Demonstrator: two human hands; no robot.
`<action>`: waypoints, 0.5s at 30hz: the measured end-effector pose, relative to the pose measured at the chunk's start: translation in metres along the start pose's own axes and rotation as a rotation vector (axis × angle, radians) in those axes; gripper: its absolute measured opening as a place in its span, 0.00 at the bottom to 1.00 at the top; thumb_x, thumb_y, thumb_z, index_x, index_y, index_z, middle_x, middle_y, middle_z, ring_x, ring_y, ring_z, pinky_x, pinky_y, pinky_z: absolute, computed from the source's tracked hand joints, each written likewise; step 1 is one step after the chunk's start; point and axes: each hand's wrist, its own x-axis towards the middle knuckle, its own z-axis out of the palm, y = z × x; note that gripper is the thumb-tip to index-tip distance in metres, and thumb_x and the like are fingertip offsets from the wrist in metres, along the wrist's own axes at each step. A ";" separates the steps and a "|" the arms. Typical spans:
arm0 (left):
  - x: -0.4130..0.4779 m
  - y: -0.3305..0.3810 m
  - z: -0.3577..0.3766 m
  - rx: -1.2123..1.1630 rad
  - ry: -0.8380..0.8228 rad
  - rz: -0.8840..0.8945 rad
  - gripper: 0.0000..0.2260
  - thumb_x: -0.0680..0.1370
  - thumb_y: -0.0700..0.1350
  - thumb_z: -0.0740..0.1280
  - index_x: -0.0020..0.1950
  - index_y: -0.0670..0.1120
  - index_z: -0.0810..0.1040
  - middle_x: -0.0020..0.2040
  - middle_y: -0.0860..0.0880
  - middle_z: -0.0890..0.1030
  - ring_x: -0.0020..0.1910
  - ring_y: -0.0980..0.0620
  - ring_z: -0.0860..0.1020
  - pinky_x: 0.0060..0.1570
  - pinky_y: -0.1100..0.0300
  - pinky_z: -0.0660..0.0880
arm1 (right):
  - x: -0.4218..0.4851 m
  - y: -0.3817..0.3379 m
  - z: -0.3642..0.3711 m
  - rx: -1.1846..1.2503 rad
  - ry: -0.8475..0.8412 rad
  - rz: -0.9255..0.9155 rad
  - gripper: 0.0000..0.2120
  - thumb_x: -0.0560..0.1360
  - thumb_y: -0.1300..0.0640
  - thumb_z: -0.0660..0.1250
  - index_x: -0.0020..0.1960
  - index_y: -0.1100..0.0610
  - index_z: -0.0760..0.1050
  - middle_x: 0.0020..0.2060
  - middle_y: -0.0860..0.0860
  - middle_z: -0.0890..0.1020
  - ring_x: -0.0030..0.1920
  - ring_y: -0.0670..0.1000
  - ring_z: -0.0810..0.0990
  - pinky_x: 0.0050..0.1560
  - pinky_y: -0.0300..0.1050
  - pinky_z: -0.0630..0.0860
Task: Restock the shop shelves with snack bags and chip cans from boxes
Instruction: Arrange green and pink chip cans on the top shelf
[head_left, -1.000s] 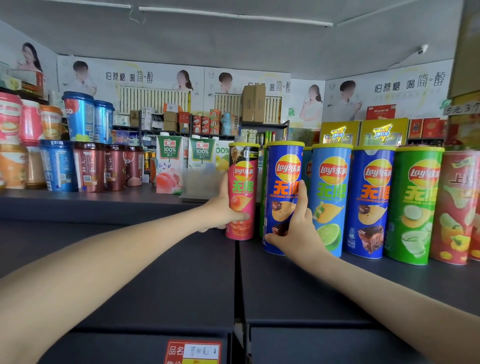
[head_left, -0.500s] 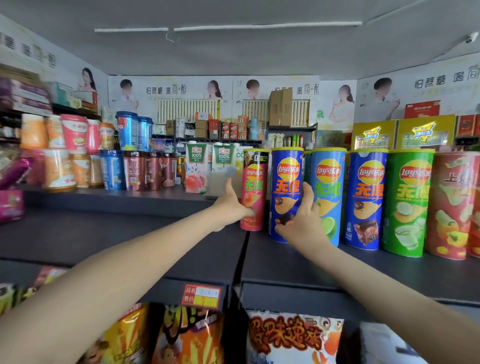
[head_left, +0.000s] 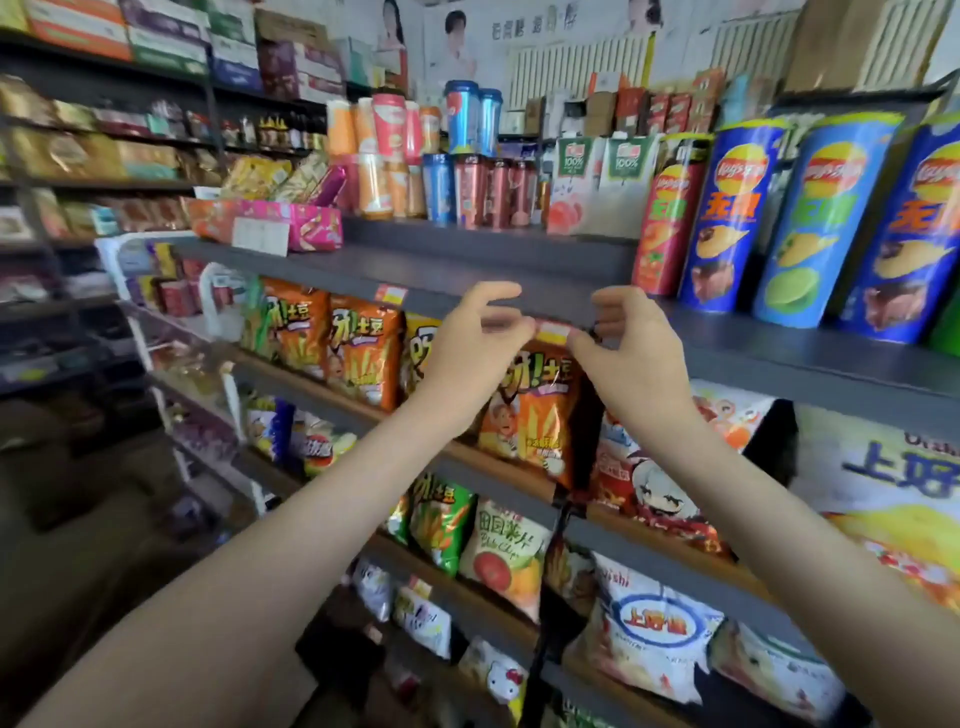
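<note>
Both yr hands are empty: L hand and R hand hang side by side at the front lip of the top shelf, fingers loosely curled, thumbs apart from them, gripping nothing. Blur hides whether any fingertip touches the lip. A tag sits on that lip betw. the two hands. The cans stand on the top shelf, up and to the right of yr hands, upright w/ long axis vertical (the lean looks like lens distortion). Count: 4 in plain view, i.e. 1 red can at the row's left end, then 3 blue cans to its right. A green sliver at the frame edge may be a 5th, can't tell. R hand is the nearer one, and the red can is the closest to it. Just under the top shelf hang the orange bags, 3 counted, plus a yellow one partly hidden behind yr L hand. More bags fill the rows below that. On the top shelf left of the red can: 2 cartons, then cups. No stock box is in view, so my guess is the next pick means turning away from the top shelf. Any new can would prob. go in upright beside the red can, R hand leading.
</note>
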 end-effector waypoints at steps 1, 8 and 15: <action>-0.017 -0.011 -0.012 -0.006 0.020 -0.047 0.11 0.78 0.43 0.68 0.58 0.57 0.74 0.53 0.52 0.80 0.53 0.52 0.79 0.59 0.48 0.77 | -0.015 -0.005 0.014 0.027 -0.038 0.002 0.16 0.73 0.62 0.69 0.60 0.60 0.73 0.54 0.54 0.77 0.50 0.50 0.75 0.54 0.40 0.70; -0.108 -0.119 -0.100 0.020 0.126 -0.456 0.10 0.75 0.44 0.68 0.54 0.55 0.75 0.48 0.47 0.79 0.48 0.44 0.80 0.51 0.47 0.77 | -0.112 -0.022 0.139 0.191 -0.422 0.218 0.13 0.76 0.60 0.68 0.60 0.60 0.73 0.52 0.54 0.77 0.51 0.50 0.75 0.47 0.38 0.69; -0.173 -0.224 -0.215 -0.135 0.331 -0.801 0.06 0.80 0.37 0.63 0.56 0.43 0.75 0.42 0.45 0.76 0.40 0.46 0.76 0.36 0.59 0.75 | -0.201 -0.048 0.286 0.191 -0.718 0.361 0.15 0.75 0.59 0.68 0.60 0.60 0.74 0.52 0.53 0.77 0.51 0.50 0.75 0.51 0.42 0.71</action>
